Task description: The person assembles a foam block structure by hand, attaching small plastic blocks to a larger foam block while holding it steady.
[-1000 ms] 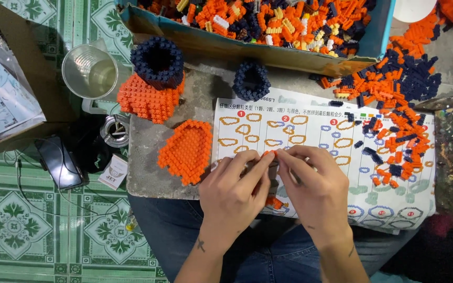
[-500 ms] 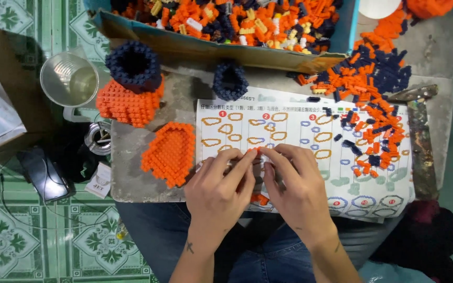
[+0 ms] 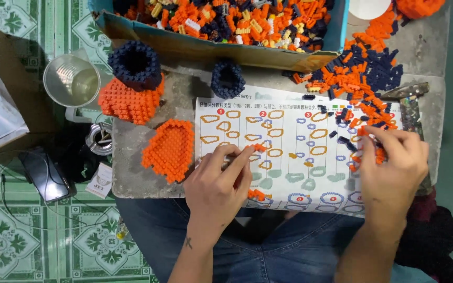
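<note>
My left hand rests on the printed instruction sheet and pinches a small orange block piece at its fingertips. My right hand is off to the right, fingers bent down into the loose pile of orange and navy blocks; what it grips is hidden. A few orange blocks lie on the sheet under my left wrist. A flat orange built panel lies left of the sheet.
An open cardboard box of mixed blocks stands at the back. An orange-and-navy built piece and a navy ring sit before it. A clear plastic cup, a black device and a metal tool lie around the slab.
My hands were together at the sheet's lower middle. My right hand has moved away right to the loose block pile; my left stays holding the orange piece.
</note>
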